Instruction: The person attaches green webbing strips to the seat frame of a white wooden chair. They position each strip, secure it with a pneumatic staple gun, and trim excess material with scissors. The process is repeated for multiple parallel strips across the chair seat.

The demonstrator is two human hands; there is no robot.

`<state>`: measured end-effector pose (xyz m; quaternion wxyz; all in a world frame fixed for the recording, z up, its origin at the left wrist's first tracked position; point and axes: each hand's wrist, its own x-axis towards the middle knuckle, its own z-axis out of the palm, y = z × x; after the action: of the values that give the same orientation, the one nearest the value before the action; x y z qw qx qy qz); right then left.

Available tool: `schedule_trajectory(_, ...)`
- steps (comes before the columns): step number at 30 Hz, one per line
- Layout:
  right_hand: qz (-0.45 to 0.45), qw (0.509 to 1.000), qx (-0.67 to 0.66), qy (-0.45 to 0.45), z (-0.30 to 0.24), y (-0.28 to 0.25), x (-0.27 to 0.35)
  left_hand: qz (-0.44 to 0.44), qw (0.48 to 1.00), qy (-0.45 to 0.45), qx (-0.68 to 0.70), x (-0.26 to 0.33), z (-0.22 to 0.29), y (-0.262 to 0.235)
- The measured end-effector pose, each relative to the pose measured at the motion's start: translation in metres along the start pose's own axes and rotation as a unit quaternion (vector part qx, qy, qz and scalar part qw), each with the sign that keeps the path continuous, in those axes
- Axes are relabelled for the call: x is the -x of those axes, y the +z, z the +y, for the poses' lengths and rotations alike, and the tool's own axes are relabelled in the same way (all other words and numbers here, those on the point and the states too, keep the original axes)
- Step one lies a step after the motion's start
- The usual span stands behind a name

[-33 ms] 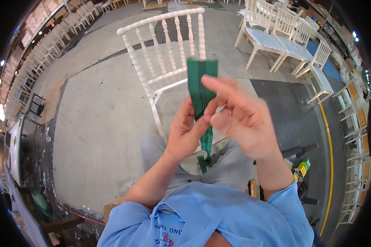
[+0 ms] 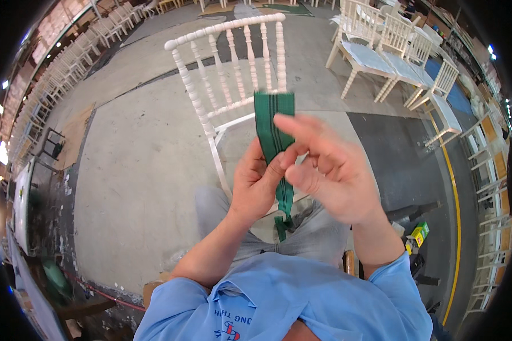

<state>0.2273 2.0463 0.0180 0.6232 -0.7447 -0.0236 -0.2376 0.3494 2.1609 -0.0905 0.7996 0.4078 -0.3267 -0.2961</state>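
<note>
A green webbing strap (image 2: 273, 122) with dark stripes stands upright in front of me, and its lower end hangs down to my lap. My left hand (image 2: 256, 184) grips the strap from the left at mid-length. My right hand (image 2: 333, 170) pinches it from the right with thumb and forefinger, the other fingers loosely spread. Just beyond my hands stands a white wooden chair frame (image 2: 227, 74) with a spindle back and no seat panel, close to my knees.
Several white chairs (image 2: 381, 51) stand at the back right, and long rows of chairs (image 2: 57, 85) line the left. A yellow floor line (image 2: 455, 199) curves along the right. A small green and yellow box (image 2: 418, 232) lies by my right side on the concrete floor.
</note>
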Motion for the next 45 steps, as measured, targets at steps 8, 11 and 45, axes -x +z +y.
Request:
schedule_trajectory(8, 0.011, 0.977, -0.192, 0.088, 0.094, -0.017, 0.000, -0.056, 0.960, -0.008, 0.273, -0.029, 0.021, -0.033)
schedule_trajectory(11, -0.080, 0.972, -0.122, 0.186, 0.143, 0.016, 0.036, -0.074, 0.946, 0.017, 0.315, -0.047, 0.023, -0.038)
schedule_trajectory(45, 0.124, 0.983, -0.028, 0.131, 0.189, 0.063, 0.040, 0.234, 0.954, -0.186, -0.010, 0.065, -0.045, -0.079)
